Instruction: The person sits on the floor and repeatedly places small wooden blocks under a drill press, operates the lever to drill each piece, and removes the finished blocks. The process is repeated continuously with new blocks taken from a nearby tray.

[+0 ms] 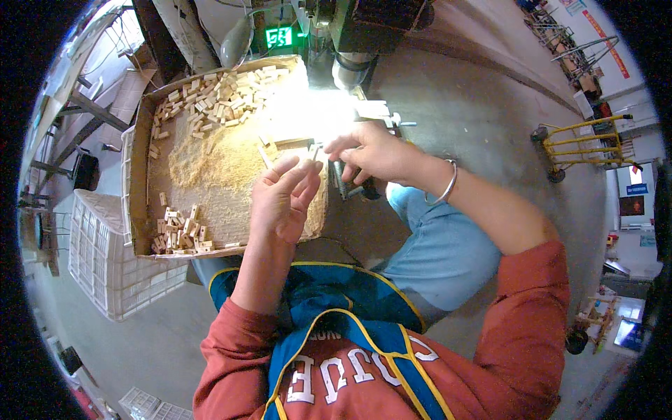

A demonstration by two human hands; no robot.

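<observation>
My left hand (286,194) is raised over the right side of a shallow cardboard tray (140,210), fingers bent together near a small wooden piece (266,157); glare and the fingers hide how it is held. My right hand (375,152) reaches in from the right beside a metal clamp or vise (378,110), its fingertips close to the left hand's. Whether it holds anything is unclear in the bright light. Many small wooden blocks (226,100) lie in the tray's far part, and a smaller heap of blocks with holes (181,231) lies in its near left corner. Sawdust (215,163) spreads between them.
A machine head (350,68) stands above the work spot, with a lamp (237,42) and a green lit display (279,37) beside it. A threaded metal rod (340,181) is below my right hand. White plastic crates (105,252) stand left; a yellow trolley (588,147) is far right.
</observation>
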